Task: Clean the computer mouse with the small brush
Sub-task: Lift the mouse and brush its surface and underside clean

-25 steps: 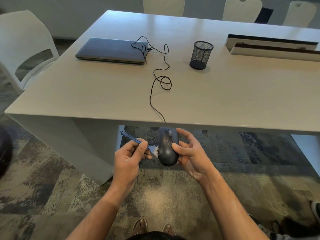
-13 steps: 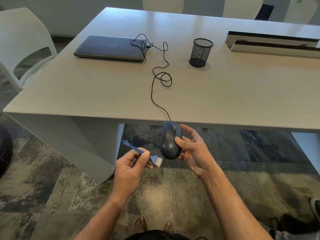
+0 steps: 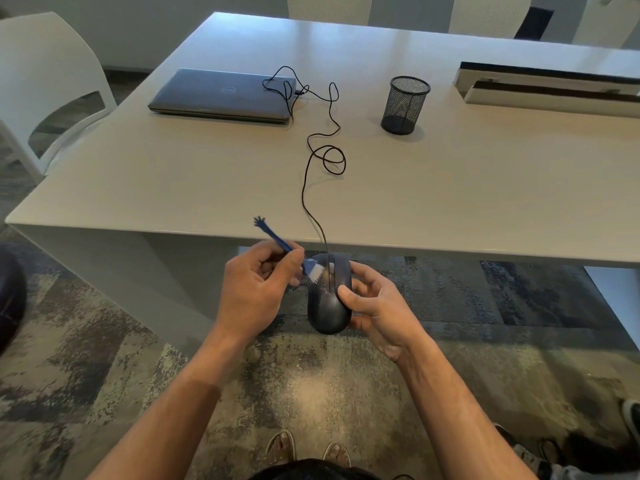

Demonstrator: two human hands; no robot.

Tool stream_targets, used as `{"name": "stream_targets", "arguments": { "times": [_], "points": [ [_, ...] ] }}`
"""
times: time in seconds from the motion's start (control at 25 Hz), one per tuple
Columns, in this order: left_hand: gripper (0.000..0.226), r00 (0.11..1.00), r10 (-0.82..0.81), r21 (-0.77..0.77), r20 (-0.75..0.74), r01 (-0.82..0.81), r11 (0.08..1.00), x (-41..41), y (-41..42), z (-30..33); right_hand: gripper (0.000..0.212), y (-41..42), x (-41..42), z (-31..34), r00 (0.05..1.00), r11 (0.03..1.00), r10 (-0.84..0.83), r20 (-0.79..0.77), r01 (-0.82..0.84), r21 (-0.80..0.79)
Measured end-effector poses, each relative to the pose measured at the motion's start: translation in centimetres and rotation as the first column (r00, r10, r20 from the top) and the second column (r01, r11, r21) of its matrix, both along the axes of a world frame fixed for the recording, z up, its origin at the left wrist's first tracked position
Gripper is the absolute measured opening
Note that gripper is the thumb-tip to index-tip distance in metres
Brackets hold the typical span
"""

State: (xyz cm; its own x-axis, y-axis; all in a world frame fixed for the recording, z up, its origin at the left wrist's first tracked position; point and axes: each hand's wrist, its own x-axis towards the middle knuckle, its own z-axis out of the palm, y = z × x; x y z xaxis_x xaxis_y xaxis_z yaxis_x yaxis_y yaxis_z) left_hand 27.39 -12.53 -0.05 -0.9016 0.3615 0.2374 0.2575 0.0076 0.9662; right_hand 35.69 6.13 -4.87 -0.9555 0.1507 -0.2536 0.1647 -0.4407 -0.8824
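Just off the near edge of the counter (image 3: 450, 202), the person holds the computer mouse (image 3: 327, 299) in the air, top up, its cord (image 3: 306, 188) trailing back to the closed laptop (image 3: 225, 93). Their right hand (image 3: 377, 306) has its fingers clamped around the mouse body; the left hand (image 3: 256, 289) pinches the small brush (image 3: 294, 252), white bristles touching the mouse's left button. Cleaning looks under way, with the sides and underside probably left. Farther back, the mesh pen cup (image 3: 405, 105) looks empty.
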Motion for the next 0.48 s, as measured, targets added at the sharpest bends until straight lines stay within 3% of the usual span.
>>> {"name": "stream_targets", "arguments": {
  "times": [0.12,0.2,0.48],
  "points": [
    [0.002,0.989,-0.149,-0.093,0.01,0.15,0.984,1.0,0.5,-0.4,0.042,0.1,-0.2,-0.1,0.999,1.0,-0.028,0.019,0.028,0.009],
    [0.006,0.986,-0.164,-0.146,0.001,0.162,0.976,1.8,0.9,-0.9,0.041,0.2,-0.3,-0.1,0.999,0.999,-0.046,0.028,0.046,0.016],
    [0.004,0.962,0.218,-0.259,-0.165,-0.256,0.931,0.3,0.5,-1.0,0.046,0.5,-0.4,-0.7,0.998,0.999,-0.049,0.043,0.048,0.023]
  ]
}}
